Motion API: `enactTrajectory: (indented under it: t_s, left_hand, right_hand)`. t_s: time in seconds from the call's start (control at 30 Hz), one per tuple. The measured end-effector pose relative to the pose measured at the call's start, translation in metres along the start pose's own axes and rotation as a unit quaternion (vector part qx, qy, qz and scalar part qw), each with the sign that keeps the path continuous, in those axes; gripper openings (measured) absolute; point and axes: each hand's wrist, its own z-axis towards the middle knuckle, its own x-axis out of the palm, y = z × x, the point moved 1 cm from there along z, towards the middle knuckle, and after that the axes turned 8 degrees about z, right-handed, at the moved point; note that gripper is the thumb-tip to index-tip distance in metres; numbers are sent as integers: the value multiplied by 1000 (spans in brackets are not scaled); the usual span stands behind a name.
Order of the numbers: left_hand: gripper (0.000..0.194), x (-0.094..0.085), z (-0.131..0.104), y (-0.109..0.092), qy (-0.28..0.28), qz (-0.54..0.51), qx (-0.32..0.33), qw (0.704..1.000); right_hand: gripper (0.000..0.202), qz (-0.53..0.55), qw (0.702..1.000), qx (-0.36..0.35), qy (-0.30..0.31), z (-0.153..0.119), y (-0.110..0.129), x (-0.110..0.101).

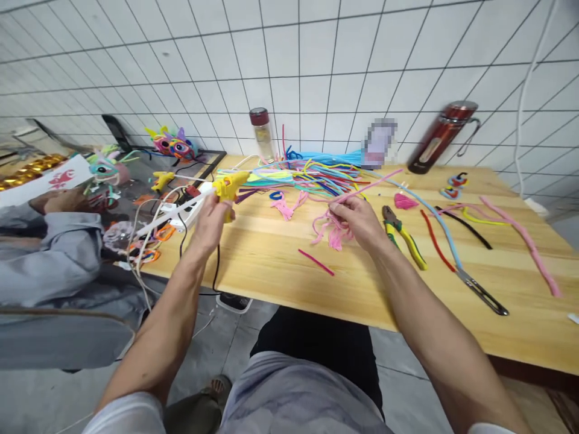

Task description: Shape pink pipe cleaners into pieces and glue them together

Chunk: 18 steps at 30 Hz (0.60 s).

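My left hand [211, 222] is closed around the handle of a yellow glue gun [230, 184], its nozzle pointing right and a long white glue stick [183, 208] out of its back. In my right hand [357, 220], thumb and fingers pinch a pink pipe cleaner [371, 185] with curled pink pipe-cleaner loops [335, 236] hanging below. On the table [262, 259] between my hands lies another bent pink piece [286, 206]. Nearer me is a short magenta pipe cleaner [315, 262]. Just right of my right hand rest pliers [402, 235] with yellow-green handles.
A pile of coloured pipe cleaners [316, 175] lies along the wall. Behind it stand a glass bottle [262, 134] and a red thermos [443, 137]. Small scissors [482, 292] lie at right. Cords run past a white power strip [187, 216]. A co-worker's sleeve [67, 241] is at left.
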Motion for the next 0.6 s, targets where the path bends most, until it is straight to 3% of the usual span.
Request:
enactTrajectory:
  t_s: [0.13, 0.27, 0.6]
  left_hand:
    - [32, 46, -32, -30, 76, -118, -2, 990]
    - [41, 79, -63, -38, 141, -181, -15, 973]
    - [46, 96, -106, -26, 215, -117, -58, 968]
  right_hand:
    - [33, 37, 999, 7, 1, 4, -2, -6]
    - [33, 68, 997, 20, 5, 6, -3, -11]
    - [28, 70, 997, 31, -10, 7, -6, -12]
